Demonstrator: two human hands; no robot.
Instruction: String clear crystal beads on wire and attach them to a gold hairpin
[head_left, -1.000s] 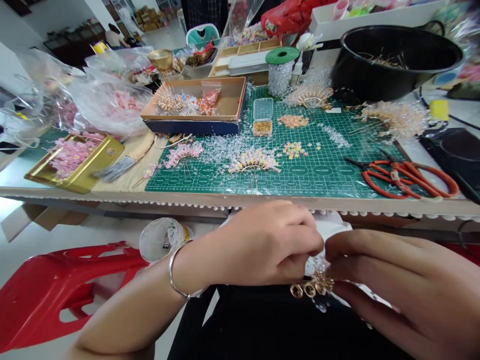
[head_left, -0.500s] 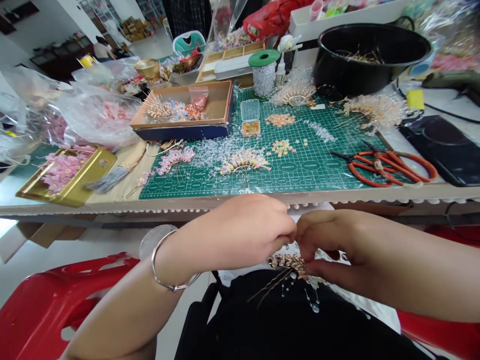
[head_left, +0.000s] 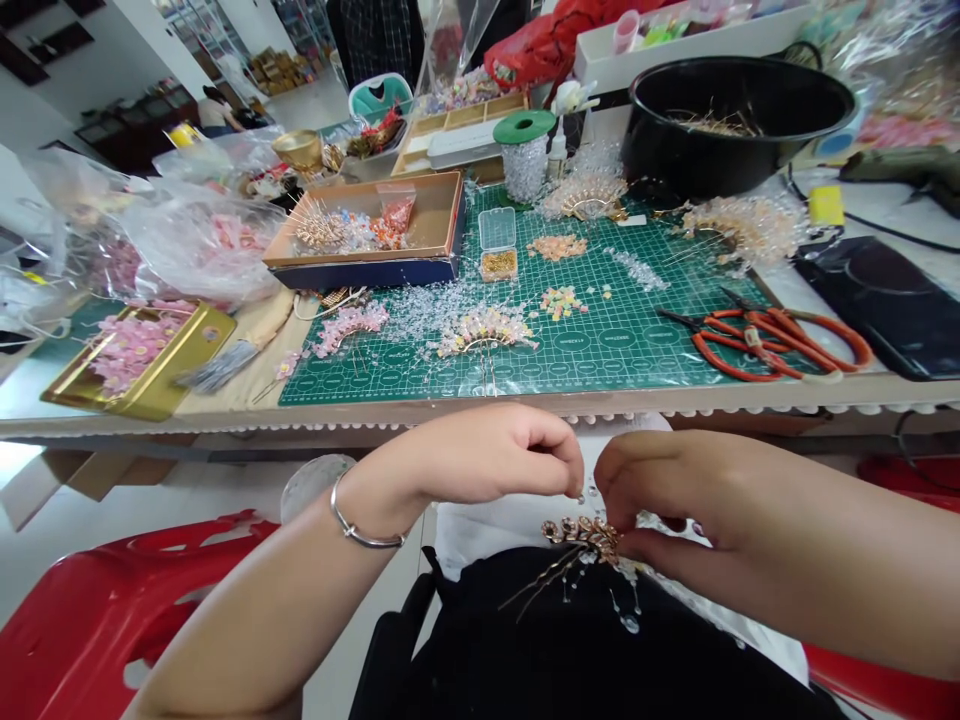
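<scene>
Over my lap, my right hand (head_left: 675,490) grips a gold hairpin ornament (head_left: 581,537) between thumb and fingers. Round gold settings line its edge, two long prongs point down to the left, and clear beads dangle on fine wires. My left hand (head_left: 510,455) is just up and left of it, thumb and forefinger pinched together. Tiny clear beads show beside those fingertips; whether they are held cannot be made out. On the green cutting mat (head_left: 615,365) lie a beaded hair comb (head_left: 486,330) and a pink flower hairpiece (head_left: 349,328).
Orange-handled pliers (head_left: 780,340) lie at the mat's right, beside a black phone-like slab (head_left: 885,300). A gold tin (head_left: 176,365) of pink flowers, a cardboard box (head_left: 367,270) and a black pot (head_left: 735,90) stand around. A red stool (head_left: 90,600) is at left.
My left hand has drawn slightly away from my right, opening a gap between their fingertips. Earlier, both hands and the hairpin ornament shifted left in view, and its prongs came into sight.
</scene>
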